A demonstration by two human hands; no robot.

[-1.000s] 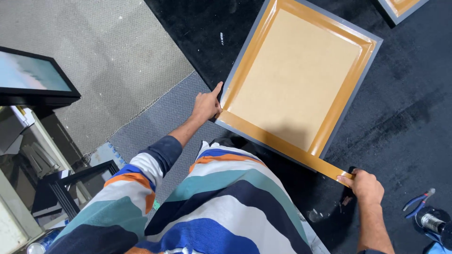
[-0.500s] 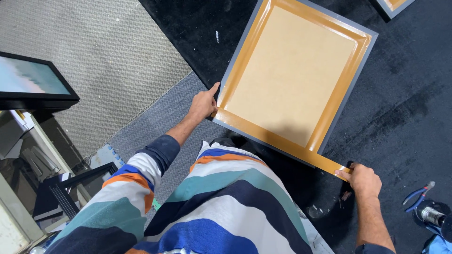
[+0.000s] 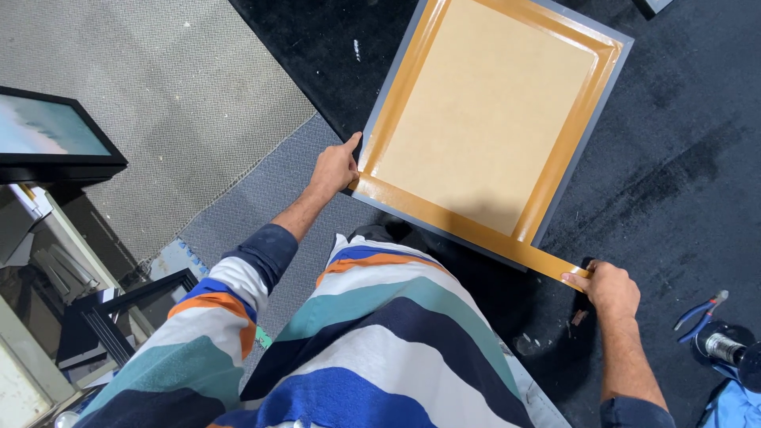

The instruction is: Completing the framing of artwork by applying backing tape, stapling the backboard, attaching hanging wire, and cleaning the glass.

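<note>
Nearest the camera is the person's striped shirt (image 3: pixel 357 341), in bands of blue, teal, white and orange, with dark blue sleeves. Both arms reach forward from it to one picture frame (image 3: pixel 487 119) that lies back-side up on the black tabletop (image 3: pixel 682 158).

The right hand (image 3: pixel 610 287) sits just past the frame's near right corner, off its edge. Its thumb and fingers are pinched together on the free end of a strip of brown tape (image 3: pixel 476 230). The left hand (image 3: pixel 334 166) rests at the frame's near left corner, thumb stretched up along the grey edge and fingers pressed down on the other end of the same strip. The frame therefore lies between the two hands and beyond them, its near edge running from one hand to the other.

The tape strip runs along that near edge, slanting from upper left at the left hand down to lower right at the right hand. The frame is turned at an angle to the person, its long axis pointing away and to the right. Tape already covers its other three edges around the tan backing board.

At the right edge lie one pair of blue-handled pliers (image 3: pixel 697 311). Off the tabletop to the left, grey carpet (image 3: pixel 158 95) covers the floor, and one other black-framed picture (image 3: pixel 51 131) shows at the far left.
</note>
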